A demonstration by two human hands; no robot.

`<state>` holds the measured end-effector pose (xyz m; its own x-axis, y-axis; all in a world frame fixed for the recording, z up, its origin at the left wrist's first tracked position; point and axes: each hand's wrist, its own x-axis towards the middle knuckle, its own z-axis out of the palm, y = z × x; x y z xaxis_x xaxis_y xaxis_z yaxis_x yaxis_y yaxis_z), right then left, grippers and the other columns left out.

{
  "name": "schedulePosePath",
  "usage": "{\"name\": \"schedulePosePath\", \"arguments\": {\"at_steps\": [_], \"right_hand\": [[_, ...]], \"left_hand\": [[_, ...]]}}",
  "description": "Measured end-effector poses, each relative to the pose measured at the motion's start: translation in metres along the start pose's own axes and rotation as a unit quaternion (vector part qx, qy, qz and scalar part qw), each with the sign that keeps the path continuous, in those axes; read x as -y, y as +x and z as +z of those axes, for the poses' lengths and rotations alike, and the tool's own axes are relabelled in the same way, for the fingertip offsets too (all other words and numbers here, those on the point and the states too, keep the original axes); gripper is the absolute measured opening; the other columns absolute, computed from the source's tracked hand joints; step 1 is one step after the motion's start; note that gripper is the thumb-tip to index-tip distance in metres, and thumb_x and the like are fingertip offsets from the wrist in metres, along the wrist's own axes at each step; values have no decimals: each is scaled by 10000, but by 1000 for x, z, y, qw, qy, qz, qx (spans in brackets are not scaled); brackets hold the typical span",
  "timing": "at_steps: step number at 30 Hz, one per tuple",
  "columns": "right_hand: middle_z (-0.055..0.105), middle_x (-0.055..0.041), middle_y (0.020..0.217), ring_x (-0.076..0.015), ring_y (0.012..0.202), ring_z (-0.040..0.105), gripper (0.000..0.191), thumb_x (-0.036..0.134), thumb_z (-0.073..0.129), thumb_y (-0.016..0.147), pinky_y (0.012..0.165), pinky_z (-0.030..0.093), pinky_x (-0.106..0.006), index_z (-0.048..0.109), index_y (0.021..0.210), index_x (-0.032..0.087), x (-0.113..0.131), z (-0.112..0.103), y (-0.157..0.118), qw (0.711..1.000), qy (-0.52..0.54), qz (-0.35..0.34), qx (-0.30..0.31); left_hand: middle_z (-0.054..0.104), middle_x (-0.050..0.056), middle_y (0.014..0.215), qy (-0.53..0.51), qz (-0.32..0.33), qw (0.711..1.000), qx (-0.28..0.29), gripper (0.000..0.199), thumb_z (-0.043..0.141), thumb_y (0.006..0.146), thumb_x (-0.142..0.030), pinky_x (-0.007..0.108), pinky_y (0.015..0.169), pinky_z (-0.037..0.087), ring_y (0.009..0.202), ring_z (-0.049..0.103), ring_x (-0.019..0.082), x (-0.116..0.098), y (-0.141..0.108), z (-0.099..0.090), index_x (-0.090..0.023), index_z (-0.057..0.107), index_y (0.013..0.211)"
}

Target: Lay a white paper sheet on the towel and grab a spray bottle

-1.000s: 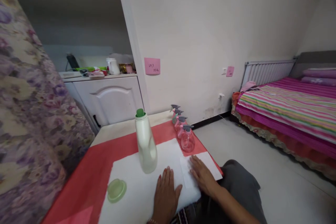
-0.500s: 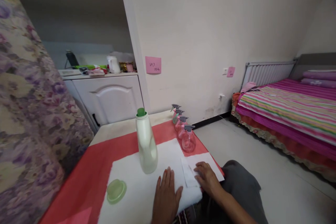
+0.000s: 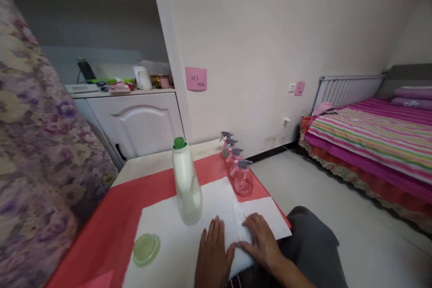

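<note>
My left hand [image 3: 213,252] lies flat on a white sheet [image 3: 172,252], fingers stretched forward. My right hand [image 3: 261,240] rests over a folded white paper [image 3: 239,216] near the table's front right edge. Its fingers are bent and apart, and its thumb reaches close to my left thumb. In front of my hands stands a pale green detergent bottle [image 3: 188,189] with no cap on, its green spout showing in the neck. Left of it a translucent green cap [image 3: 146,250] lies on the sheet.
Several pink spray bottles [image 3: 243,183] with grey heads line the table's right edge. A red cloth [image 3: 111,211] covers much of the table. Behind are a white cabinet [image 3: 141,126] and a wall; a bed [image 3: 367,144] stands at the right.
My right hand has moved left across the folded paper, toward my left hand. My left hand stays almost in place. The view has shifted slightly.
</note>
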<state>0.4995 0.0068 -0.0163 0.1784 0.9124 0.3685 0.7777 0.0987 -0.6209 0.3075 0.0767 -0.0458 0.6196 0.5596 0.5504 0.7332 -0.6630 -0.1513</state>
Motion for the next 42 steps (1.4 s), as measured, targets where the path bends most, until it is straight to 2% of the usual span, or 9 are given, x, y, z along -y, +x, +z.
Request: {"name": "schedulePosePath", "arguments": {"at_steps": [7, 11, 17, 22, 25, 28, 33, 38, 42], "right_hand": [[629, -55, 919, -246, 902, 558, 84, 218, 596, 802, 822, 438, -371, 674, 823, 243, -3, 1, 1, 991, 119, 35, -45], [613, -34, 777, -216, 767, 582, 210, 367, 561, 838, 708, 472, -318, 626, 716, 209, -15, -10, 16, 973, 175, 106, -102], [609, 31, 637, -163, 557, 560, 344, 545, 552, 800, 516, 457, -258, 584, 761, 205, -29, -59, 32, 922, 259, 208, -197], [608, 37, 718, -134, 518, 543, 303, 499, 577, 794, 381, 424, -216, 549, 912, 221, -5, -95, 36, 908, 296, 210, -207], [587, 26, 810, -144, 592, 584, 311, 446, 583, 798, 389, 488, -219, 500, 1015, 239, 8, -85, 43, 915, 296, 194, -192], [557, 30, 813, -150, 590, 601, 354, 408, 579, 792, 407, 535, -250, 464, 1084, 243, 9, -50, 54, 927, 284, 182, -166], [629, -50, 907, -204, 713, 672, 399, 395, 591, 784, 663, 604, -370, 524, 1124, 197, -11, -3, 61, 952, 236, 153, -118], [608, -118, 1120, -252, 1013, 619, 294, 348, 451, 862, 895, 530, -398, 577, 1090, 211, -31, -10, 41, 975, 153, 110, -121], [619, -103, 1024, -248, 912, 619, 265, 252, 462, 820, 830, 534, -391, 618, 1031, 215, -44, -21, 29, 985, 90, 100, -106]], "left_hand": [[547, 133, 1412, 9, 0, 1000, 0, 526, 447, 918, -419, 452, 1026, 430, 1290, 512, 273, -2, 3, -3, -142, 494, 1363], [542, 129, 1418, 7, -5, 1000, 11, 525, 436, 924, -420, 450, 1034, 426, 1301, 502, 269, -2, 3, -3, -150, 487, 1372], [536, 128, 1424, -12, -14, 1000, 8, 533, 438, 925, -426, 454, 1044, 412, 1304, 495, 276, -2, 2, 0, -151, 483, 1378], [540, 133, 1419, -14, -11, 1000, 7, 542, 445, 918, -438, 453, 1043, 411, 1297, 502, 276, -2, 3, 0, -138, 495, 1367], [541, 140, 1416, -5, -11, 1000, 8, 541, 441, 920, -435, 451, 1034, 421, 1295, 506, 275, -2, 3, -2, -129, 499, 1362], [540, 136, 1418, -6, -12, 1000, 10, 534, 439, 921, -430, 452, 1039, 420, 1294, 507, 274, -3, 3, -3, -141, 497, 1366], [539, 124, 1422, -7, -19, 1000, 18, 530, 430, 925, -429, 452, 1044, 420, 1296, 507, 266, -4, 2, -5, -160, 484, 1378], [527, 130, 1431, -15, -21, 999, 31, 537, 419, 927, -439, 461, 1043, 419, 1300, 501, 274, -4, 3, -3, -161, 481, 1382], [533, 131, 1425, -5, -15, 1000, 27, 537, 427, 922, -442, 455, 1036, 423, 1290, 511, 276, -4, 3, -3, -144, 502, 1363]]}}
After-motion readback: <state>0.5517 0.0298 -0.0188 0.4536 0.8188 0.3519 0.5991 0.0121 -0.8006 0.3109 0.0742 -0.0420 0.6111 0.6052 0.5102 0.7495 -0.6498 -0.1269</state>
